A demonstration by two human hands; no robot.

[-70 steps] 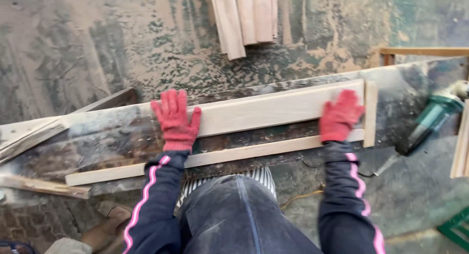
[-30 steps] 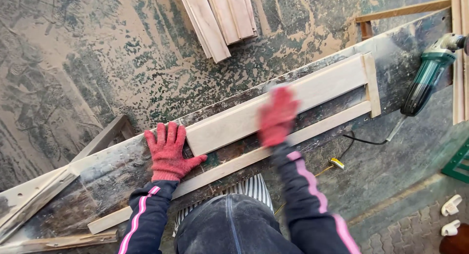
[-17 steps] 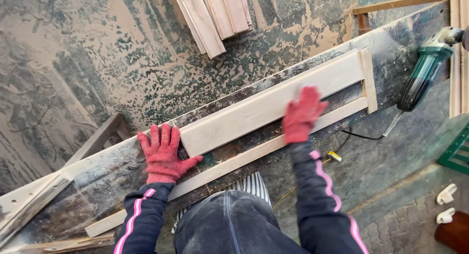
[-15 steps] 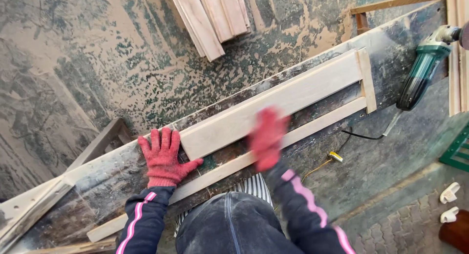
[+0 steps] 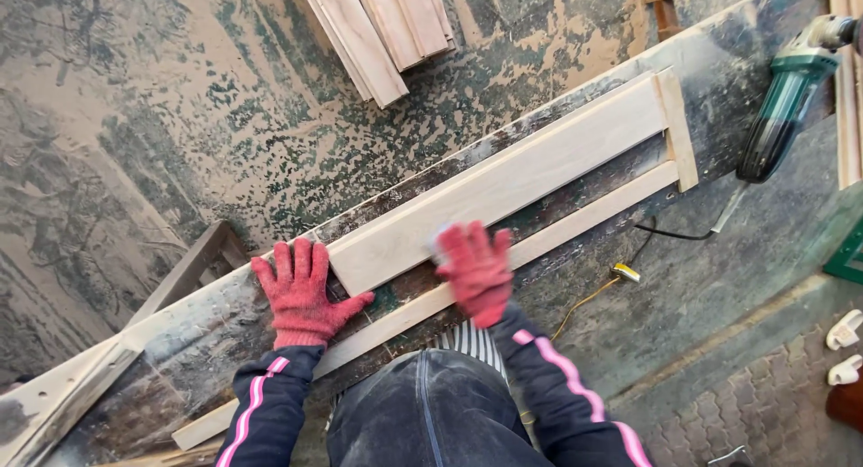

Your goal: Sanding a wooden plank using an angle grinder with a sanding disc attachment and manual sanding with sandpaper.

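Both red-gloved grips lie flat, fingers spread: left hand at the pale board end, right hand upon it.

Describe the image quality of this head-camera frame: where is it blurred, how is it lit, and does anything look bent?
In the head view the right hand is smeared by motion blur, while the left hand and the wide pale board are sharp; the light is soft and even, with no hard shadows or glare; the green power tool near the frame edge looks slightly soft; no clear bending shows.
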